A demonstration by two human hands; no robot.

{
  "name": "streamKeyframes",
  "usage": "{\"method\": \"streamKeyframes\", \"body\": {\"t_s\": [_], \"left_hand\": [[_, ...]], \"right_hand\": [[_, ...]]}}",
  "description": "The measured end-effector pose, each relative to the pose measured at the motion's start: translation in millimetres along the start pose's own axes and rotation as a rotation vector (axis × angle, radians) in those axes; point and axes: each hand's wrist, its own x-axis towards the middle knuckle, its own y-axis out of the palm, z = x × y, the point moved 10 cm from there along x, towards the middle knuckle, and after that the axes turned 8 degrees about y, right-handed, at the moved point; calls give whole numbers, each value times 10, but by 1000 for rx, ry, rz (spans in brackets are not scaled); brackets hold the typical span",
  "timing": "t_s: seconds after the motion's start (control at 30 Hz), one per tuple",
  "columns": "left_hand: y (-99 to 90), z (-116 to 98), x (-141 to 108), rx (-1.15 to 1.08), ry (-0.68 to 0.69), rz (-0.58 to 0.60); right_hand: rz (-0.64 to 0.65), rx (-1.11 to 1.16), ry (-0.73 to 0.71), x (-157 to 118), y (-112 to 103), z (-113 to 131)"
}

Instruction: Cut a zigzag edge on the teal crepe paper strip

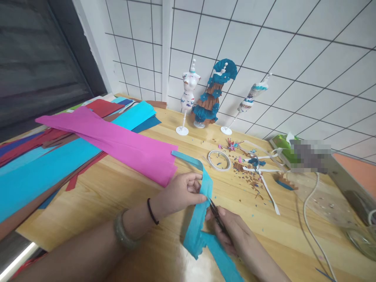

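A long folded strip of teal crepe paper (199, 213) runs over the wooden table, its lower edge scalloped. My left hand (183, 192) pinches the strip's upper part between thumb and fingers; a dark band and a bangle are on that arm. Dark scissors (216, 215) are held in my right hand (232, 231), their tips touching the strip's right edge just beside my left thumb. One end of the strip lies on a pink paper sheet (132, 149), and another length passes below my right hand.
Stacked coloured papers (58, 160) cover the left side. Two bare mannequins (188, 94) and a paper-dressed one (216, 94) stand by the wall. A tape roll (219, 160), scraps (252, 178), white strips and a cable (308, 219) lie to the right.
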Motion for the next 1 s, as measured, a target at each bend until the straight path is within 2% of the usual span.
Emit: {"method": "streamKeyframes", "body": {"t_s": [0.13,0.43,0.63,0.73,1.0], "left_hand": [[-30,21,-19,34,-47,-40],[-2,33,-43,105,-63,-19],[11,88,-47,113,-99,-5],[4,92,-50,129,-104,-12],[31,134,-58,85,-138,1]], "right_hand": [[-9,13,9,12,-21,-18],[3,1,8,13,1,-20],[-42,-48,-13,-10,-18,22],[-27,-35,18,-10,-2,-9],[-36,-44,29,-6,-2,23]]}}
